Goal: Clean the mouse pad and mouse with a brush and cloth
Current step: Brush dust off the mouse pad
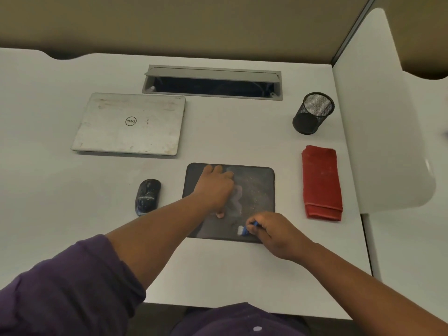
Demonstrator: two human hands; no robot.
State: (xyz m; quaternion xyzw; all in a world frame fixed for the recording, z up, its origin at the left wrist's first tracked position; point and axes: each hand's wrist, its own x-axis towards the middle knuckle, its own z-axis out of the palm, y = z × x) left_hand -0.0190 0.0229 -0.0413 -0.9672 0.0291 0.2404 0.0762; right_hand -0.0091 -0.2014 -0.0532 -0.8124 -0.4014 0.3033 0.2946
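The left hand (214, 187) lies flat with fingers spread on the dark rectangular fabric mouse pad (257, 187), apparently pinning it against sliding. The right hand (271, 230) pinches a small blue white-bristled brush (243, 230) at the pad's near edge. The dusty black mouse (148, 197) and folded red cloth (322, 183) wait either side.

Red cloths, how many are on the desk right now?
1. The red cloth lies folded right of the mouse pad, in front of the mesh pen cup. None seems hidden.
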